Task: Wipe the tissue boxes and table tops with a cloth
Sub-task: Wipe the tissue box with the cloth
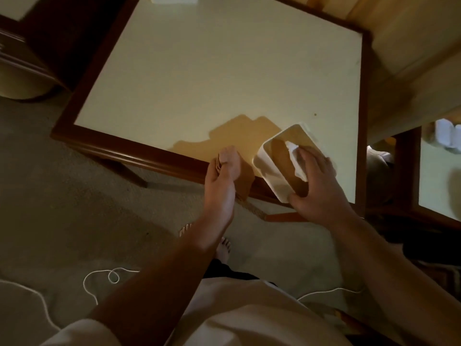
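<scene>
Here, the tissue box is tilted at the near right corner of the table. My right hand is curled round its end and side, steadying it, I judge, for wiping. My left hand pinches the folded brown cloth just beside the box, over the table's dark rim, poised to wipe.

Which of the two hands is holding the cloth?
The left hand, which pinches the folded brown cloth; the right hand grips the white tissue box instead.
</scene>
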`<control>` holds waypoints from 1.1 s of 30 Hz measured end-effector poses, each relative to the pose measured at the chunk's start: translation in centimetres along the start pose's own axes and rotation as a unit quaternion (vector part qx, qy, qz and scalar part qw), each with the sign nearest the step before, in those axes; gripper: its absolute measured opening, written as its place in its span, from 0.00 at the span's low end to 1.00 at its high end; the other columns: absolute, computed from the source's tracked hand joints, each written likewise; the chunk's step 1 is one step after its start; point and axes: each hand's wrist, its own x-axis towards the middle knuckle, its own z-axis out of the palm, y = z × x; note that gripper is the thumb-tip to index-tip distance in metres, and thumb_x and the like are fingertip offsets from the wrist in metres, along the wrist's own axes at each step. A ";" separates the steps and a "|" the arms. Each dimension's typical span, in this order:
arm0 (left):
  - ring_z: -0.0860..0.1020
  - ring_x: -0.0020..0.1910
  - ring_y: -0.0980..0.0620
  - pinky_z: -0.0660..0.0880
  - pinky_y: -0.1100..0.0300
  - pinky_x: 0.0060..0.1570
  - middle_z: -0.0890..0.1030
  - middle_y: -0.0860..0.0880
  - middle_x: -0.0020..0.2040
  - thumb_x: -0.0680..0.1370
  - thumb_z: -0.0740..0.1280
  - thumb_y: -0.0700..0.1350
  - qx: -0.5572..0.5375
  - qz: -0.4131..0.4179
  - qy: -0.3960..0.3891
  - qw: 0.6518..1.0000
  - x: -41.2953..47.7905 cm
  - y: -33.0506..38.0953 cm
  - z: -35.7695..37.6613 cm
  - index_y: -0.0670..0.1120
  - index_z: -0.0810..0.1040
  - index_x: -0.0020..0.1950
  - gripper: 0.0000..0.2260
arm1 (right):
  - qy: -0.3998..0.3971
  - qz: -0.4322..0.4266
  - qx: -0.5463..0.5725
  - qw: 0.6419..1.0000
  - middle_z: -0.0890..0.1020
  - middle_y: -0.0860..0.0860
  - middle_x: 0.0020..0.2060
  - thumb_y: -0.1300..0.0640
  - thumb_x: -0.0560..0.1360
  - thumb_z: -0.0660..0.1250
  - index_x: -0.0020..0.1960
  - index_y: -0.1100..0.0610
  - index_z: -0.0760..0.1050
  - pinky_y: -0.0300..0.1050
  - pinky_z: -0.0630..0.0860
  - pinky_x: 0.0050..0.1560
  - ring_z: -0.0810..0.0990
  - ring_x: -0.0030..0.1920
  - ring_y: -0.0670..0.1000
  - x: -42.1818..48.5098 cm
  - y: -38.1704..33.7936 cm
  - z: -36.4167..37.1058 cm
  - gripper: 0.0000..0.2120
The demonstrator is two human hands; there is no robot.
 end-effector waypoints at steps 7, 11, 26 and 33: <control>0.76 0.47 0.55 0.75 0.59 0.50 0.76 0.53 0.49 0.83 0.64 0.46 0.072 0.074 -0.078 0.992 0.5 -1.0 0.6 0.53 0.72 0.62 0.09 | -0.028 -0.008 0.029 0.999 0.59 0.45 0.80 0.59 0.72 0.75 0.80 0.48 0.59 0.70 0.54 0.80 0.49 0.83 0.50 -0.5 0.8 -1.8 0.42; 0.78 0.51 0.54 0.76 0.54 0.52 0.76 0.53 0.55 0.78 0.63 0.40 0.128 0.072 -0.183 0.972 1.1 -2.3 2.4 0.49 0.66 0.73 0.22 | 0.015 0.032 -0.090 0.995 0.50 0.53 0.85 0.31 0.81 0.54 0.85 0.54 0.47 0.63 0.44 0.82 0.45 0.84 0.58 0.8 -0.9 0.1 0.43; 0.83 0.57 0.45 0.77 0.44 0.64 0.84 0.43 0.58 0.82 0.54 0.68 0.231 -0.065 -0.164 0.957 5.4 1.6 9.0 0.46 0.80 0.64 0.30 | 0.026 0.016 -0.075 0.997 0.53 0.55 0.84 0.35 0.81 0.53 0.84 0.60 0.52 0.60 0.43 0.83 0.44 0.84 0.58 1.1 0.8 2.3 0.41; 0.84 0.40 0.51 0.79 0.53 0.43 0.85 0.49 0.42 0.86 0.56 0.57 0.307 -0.034 -0.097 0.946 0.1 -1.1 4.3 0.49 0.83 0.50 0.20 | 0.025 0.007 -0.093 0.995 0.54 0.55 0.84 0.32 0.80 0.52 0.84 0.60 0.52 0.59 0.44 0.83 0.44 0.84 0.58 1.3 1.3 2.1 0.43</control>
